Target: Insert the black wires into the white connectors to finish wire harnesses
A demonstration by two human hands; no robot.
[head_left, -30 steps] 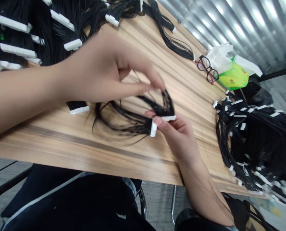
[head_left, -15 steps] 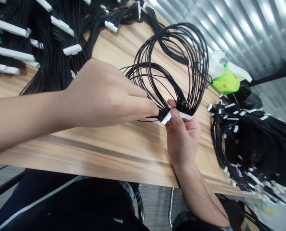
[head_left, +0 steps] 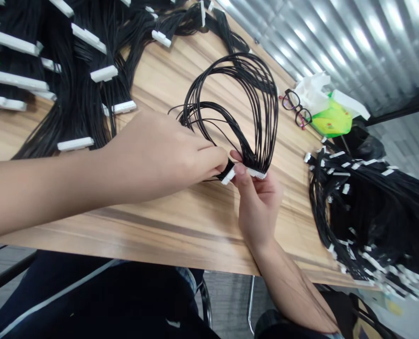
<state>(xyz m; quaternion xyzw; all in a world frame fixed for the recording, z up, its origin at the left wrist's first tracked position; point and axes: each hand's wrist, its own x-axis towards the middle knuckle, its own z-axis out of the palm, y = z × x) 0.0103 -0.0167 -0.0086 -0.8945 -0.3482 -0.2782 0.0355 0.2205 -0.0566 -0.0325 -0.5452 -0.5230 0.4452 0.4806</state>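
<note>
At the far left, a pile of black wire bundles point(head_left: 56, 89) is spread over the worktop point(head_left: 181, 230), and many of the bundles are tipped with long white connectors point(head_left: 104, 73). To the right of these, the left hand point(head_left: 177, 155) is seen with its fingers curled and clamped on the black wires just behind the left plug point(head_left: 228, 175). The looped wire harness point(head_left: 248, 149), bent into several rings, is held up over the middle of the worktop, partly between the two hands. Its left plug and its right plug point(head_left: 257, 173), both white, are set at an angle to each other and pinched by the right hand point(head_left: 259, 202), with the thumb pressed on the near side. Whether the plugs touch cannot be told, as that spot is covered by the thumb. Farther right, glasses point(head_left: 297, 108) are laid just beside a green packet point(head_left: 333, 118). At the far right, a heap of black wires point(head_left: 386, 207) with white ends is gathered.
</note>
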